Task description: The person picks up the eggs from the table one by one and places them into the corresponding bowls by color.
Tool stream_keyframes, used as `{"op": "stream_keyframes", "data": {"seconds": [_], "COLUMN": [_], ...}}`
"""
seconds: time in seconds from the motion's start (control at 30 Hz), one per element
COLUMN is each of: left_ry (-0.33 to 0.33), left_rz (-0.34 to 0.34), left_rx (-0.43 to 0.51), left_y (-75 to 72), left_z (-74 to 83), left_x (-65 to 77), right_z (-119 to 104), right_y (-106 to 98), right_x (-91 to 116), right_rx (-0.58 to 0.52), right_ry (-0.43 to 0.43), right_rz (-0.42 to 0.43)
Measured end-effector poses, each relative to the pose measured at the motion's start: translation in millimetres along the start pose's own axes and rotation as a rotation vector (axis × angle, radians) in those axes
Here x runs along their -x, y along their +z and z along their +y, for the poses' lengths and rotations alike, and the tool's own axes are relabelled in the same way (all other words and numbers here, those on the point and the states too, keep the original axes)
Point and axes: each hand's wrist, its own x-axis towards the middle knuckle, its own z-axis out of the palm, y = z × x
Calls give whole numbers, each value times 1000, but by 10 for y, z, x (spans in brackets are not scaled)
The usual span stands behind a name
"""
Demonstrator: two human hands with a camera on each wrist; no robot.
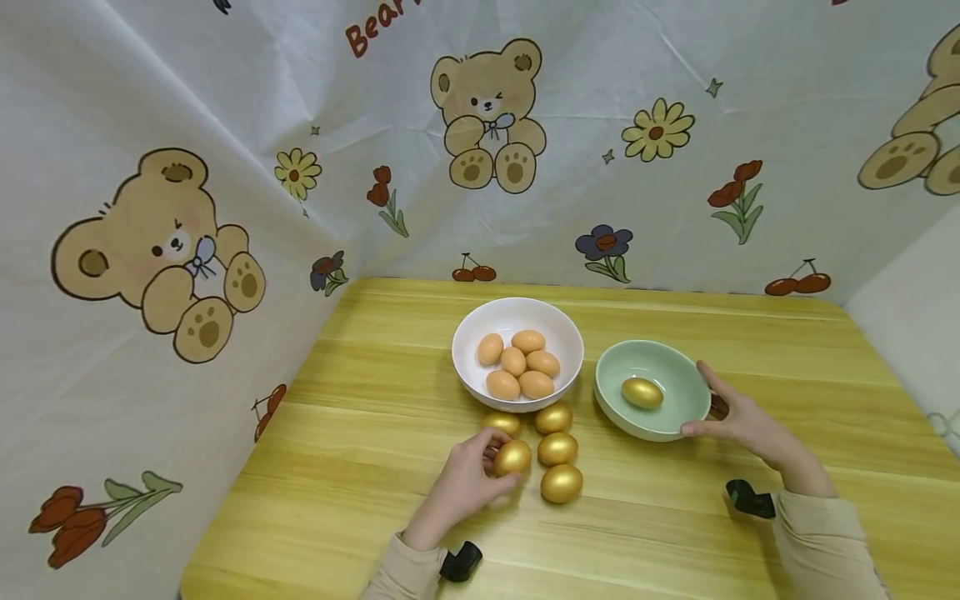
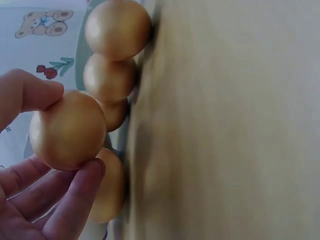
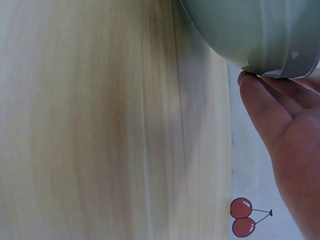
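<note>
In the head view my left hand (image 1: pixel 468 479) pinches a golden egg (image 1: pixel 513 458) between thumb and fingers. The left wrist view shows that egg (image 2: pixel 69 131) close up, with fingertips on both sides. Another golden egg (image 1: pixel 502 423) lies just behind it, partly hidden. To its right, three golden eggs (image 1: pixel 557 449) form a column on the table. My right hand (image 1: pixel 750 425) rests against the right side of a light green bowl (image 1: pixel 687 400), thumb and fingers spread along its rim. One golden egg (image 1: pixel 642 392) lies inside. The right wrist view shows straight fingers (image 3: pixel 262 102) touching the bowl's outside.
A white bowl (image 1: pixel 467 372) with several brown eggs (image 1: pixel 513 362) stands behind the golden eggs, left of the green bowl. The wooden table (image 1: pixel 360 433) ends at a bear-print cloth (image 1: pixel 555 225) at the back and left. Black wrist cameras (image 1: pixel 461 562) sit by both sleeves.
</note>
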Motion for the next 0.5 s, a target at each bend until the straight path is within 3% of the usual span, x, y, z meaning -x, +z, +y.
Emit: {"op": "stream_keyframes", "data": {"seconds": [0.23,0.5], "left_ry": [30,105], "left_rz": [-78,-166], "left_rx": [56,107], "left_y": [-99,-30], "left_z": [161,367], "left_x": [-184,-473], "right_z": [19,42], "right_y": [8,16], "right_x": [0,-8], "right_rx": [-19,-27], "right_ry": [-8,-8], "right_rz": [9,12]}}
